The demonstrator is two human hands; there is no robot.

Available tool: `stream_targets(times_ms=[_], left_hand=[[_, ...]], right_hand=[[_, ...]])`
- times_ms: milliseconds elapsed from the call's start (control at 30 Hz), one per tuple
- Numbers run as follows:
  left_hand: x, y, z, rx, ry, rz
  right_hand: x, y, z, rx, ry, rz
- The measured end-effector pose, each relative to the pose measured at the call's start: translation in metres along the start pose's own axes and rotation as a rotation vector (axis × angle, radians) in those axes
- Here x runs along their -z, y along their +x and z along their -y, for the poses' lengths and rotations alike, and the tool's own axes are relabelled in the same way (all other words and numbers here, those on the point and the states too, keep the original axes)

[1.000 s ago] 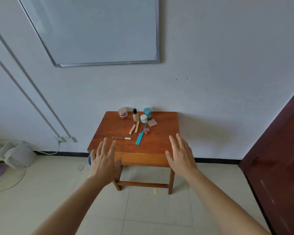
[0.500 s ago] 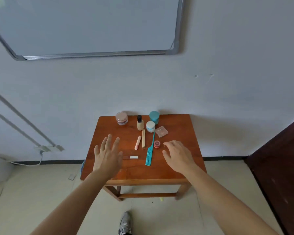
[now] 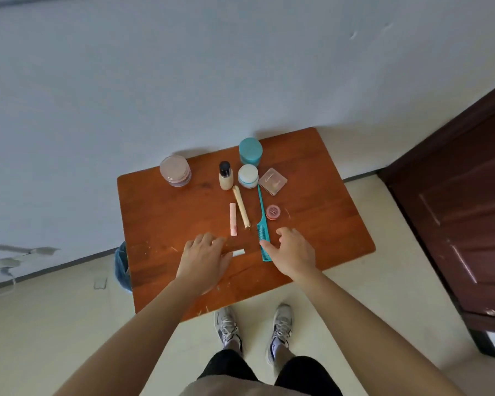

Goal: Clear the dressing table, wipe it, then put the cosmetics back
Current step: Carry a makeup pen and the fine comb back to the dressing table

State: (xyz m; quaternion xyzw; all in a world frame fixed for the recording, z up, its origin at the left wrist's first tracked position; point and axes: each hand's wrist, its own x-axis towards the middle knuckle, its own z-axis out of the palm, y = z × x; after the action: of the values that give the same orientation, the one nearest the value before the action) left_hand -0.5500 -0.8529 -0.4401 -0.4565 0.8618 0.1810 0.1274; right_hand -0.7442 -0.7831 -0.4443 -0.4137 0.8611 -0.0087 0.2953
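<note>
A small wooden dressing table (image 3: 312, 224) stands against the wall with cosmetics on it. Along the back are a pink jar (image 3: 175, 170), a foundation bottle (image 3: 225, 177), a teal jar (image 3: 250, 151), a white jar (image 3: 248, 175) and a square compact (image 3: 272, 180). Nearer lie a gold tube (image 3: 241, 207), a pink tube (image 3: 233, 218), a small red pot (image 3: 273, 212) and a teal comb (image 3: 262, 212). My left hand (image 3: 205, 258) lies over a slim pencil whose white cap (image 3: 238, 252) sticks out past the thumb; its grip is hidden. My right hand (image 3: 293, 252) touches the comb's teeth with its thumb, fingers loosely bent.
A blue bin (image 3: 122, 265) sits on the floor at the table's left edge. A dark wooden door (image 3: 455, 195) stands to the right. My shoes (image 3: 255, 324) are just in front of the table on the tiled floor. The wall is right behind the table.
I have come up close to the table and now look down on it. Both hands have dropped to the tabletop, the left onto the pencil, the right to the comb.
</note>
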Motion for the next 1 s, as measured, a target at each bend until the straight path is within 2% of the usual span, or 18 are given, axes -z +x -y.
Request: stream_targets(times_ms=[100,300,533,700,767,900,1000], left_hand=[[-0.018,0.003,-0.003,-0.042,0.036,0.061],[-0.021,0.004,0.001,-0.052,0.001,0.062],[0.035,0.004,-0.014,-0.016,-0.016,-0.154],[0.114,0.027,-0.055,-0.046,-0.045,-0.384],[0.145,0.035,-0.076,-0.145,-0.025,-0.486],[0.196,0.047,-0.13,-0.349,-0.301,-0.693],[0.213,0.048,-0.178,-0.546,-0.438,-0.739]], right_hand=[[-0.011,0.003,0.0,-0.021,0.032,-0.014],[-0.013,0.012,-0.002,-0.055,0.295,0.092],[0.028,-0.001,-0.021,0.091,0.377,0.125],[0.11,-0.006,-0.033,0.156,0.502,-0.155],[0.144,-0.013,-0.038,0.158,0.6,-0.244],[0.203,-0.047,-0.064,0.15,0.718,-0.452],[0.225,-0.09,-0.101,0.104,0.785,-0.605]])
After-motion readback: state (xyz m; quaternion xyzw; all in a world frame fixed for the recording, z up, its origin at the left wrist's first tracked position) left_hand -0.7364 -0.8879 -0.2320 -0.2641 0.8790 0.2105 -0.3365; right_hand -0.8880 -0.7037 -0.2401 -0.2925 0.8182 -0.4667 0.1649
